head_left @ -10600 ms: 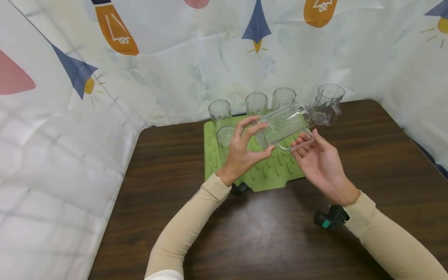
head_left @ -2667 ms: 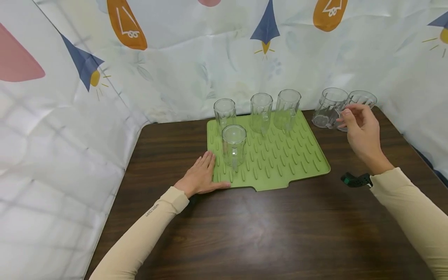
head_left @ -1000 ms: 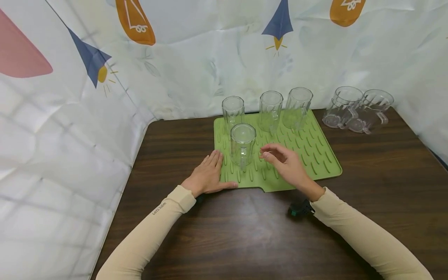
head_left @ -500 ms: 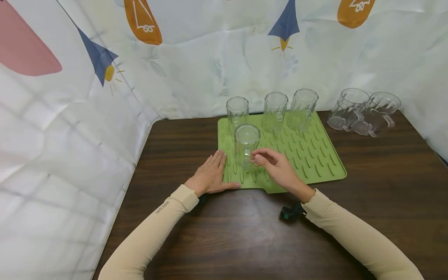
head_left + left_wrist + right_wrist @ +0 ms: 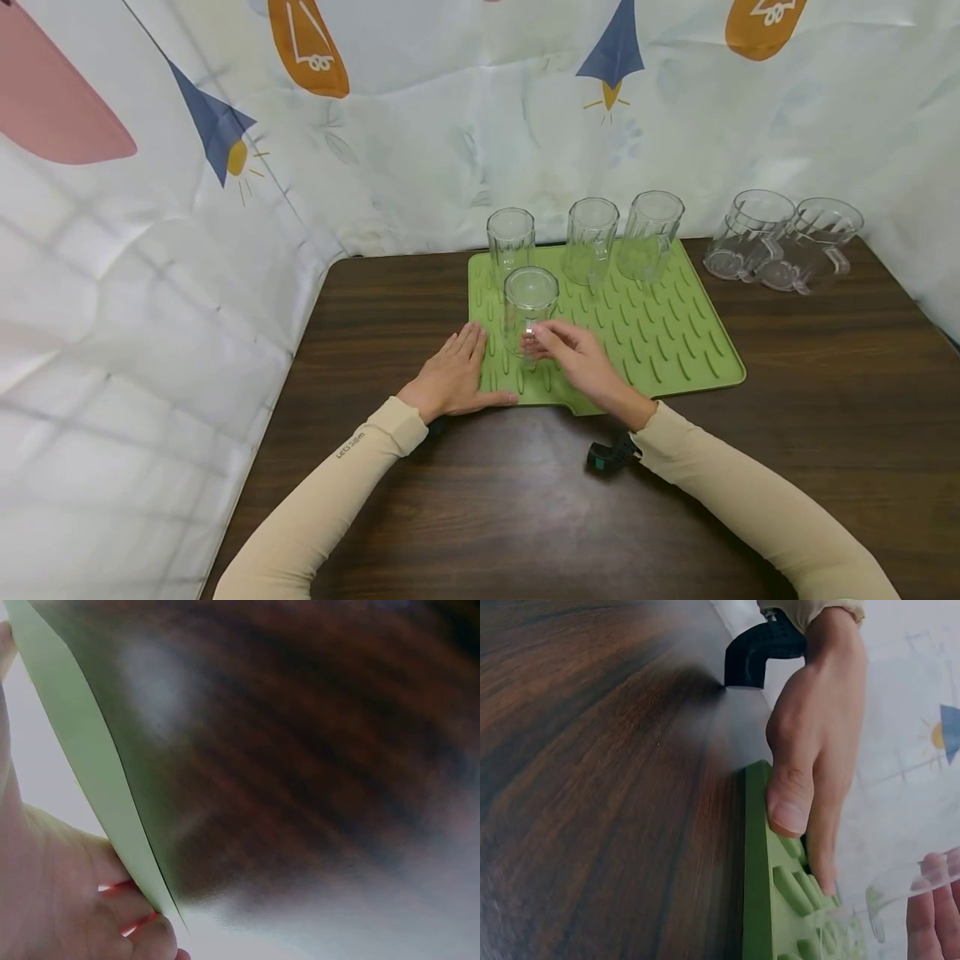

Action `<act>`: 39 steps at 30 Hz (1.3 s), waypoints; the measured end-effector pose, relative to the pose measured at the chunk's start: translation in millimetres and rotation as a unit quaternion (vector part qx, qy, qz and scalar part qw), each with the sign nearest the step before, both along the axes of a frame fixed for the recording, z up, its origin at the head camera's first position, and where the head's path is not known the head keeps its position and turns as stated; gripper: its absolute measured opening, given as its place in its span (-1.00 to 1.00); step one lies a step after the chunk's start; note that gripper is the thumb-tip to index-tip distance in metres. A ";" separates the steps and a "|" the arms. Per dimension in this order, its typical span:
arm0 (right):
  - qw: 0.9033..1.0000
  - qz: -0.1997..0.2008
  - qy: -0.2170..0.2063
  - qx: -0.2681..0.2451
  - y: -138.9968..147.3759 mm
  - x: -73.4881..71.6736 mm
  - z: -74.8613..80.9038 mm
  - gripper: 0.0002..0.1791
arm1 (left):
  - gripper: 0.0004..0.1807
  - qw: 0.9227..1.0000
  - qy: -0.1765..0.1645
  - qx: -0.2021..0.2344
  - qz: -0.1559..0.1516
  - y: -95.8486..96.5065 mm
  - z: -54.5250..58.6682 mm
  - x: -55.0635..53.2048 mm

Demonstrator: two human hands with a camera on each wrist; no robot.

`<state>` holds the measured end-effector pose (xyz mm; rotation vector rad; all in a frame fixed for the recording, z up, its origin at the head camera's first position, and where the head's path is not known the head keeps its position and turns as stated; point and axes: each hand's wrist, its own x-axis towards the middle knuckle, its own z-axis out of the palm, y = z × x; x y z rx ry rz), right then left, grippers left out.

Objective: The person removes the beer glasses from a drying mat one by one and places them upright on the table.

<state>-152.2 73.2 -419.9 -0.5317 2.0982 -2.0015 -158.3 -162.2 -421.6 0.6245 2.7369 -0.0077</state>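
Note:
A clear mug (image 5: 531, 292) stands at the front left of a green ridged mat (image 5: 675, 354). My right hand (image 5: 585, 362) pinches this mug's handle between thumb and curled fingers. In the right wrist view the right fingers (image 5: 926, 922) show at the lower right, against the clear handle (image 5: 934, 881). My left hand (image 5: 453, 371) lies flat with straight fingers on the mat's front left corner. That left hand (image 5: 817, 735) also appears in the right wrist view, and the left wrist view shows it (image 5: 60, 892) against the mat's green edge (image 5: 97, 757).
Behind stand three more clear mugs on the mat: one at left (image 5: 512, 237), one in the middle (image 5: 592, 237), one at right (image 5: 651, 233). Two clear mugs (image 5: 750, 233) (image 5: 813, 246) stand on the dark wooden table (image 5: 517, 517) at right. A patterned white sheet (image 5: 420, 150) hangs behind.
The mug held in both hands earlier now stands at the far right. My right hand has moved left from there to the front mug's handle and closed on it. The left hand stays on the mat.

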 end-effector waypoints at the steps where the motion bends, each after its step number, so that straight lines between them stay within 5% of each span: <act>1: 1.000 0.002 -0.004 -0.007 -0.6 0.4 -0.1 -0.52 | 0.33 1.000 0.000 0.002 0.000 0.6 0.1 0.2; 13: 0.996 -0.015 -0.042 -0.081 -5.0 7.7 1.8 -0.56 | 0.34 1.000 0.006 0.007 -0.002 4.7 1.4 2.3; 39: 0.999 -0.041 0.013 0.006 18.3 8.0 22.4 -0.57 | 0.32 1.000 0.003 0.006 0.003 -0.3 0.1 1.7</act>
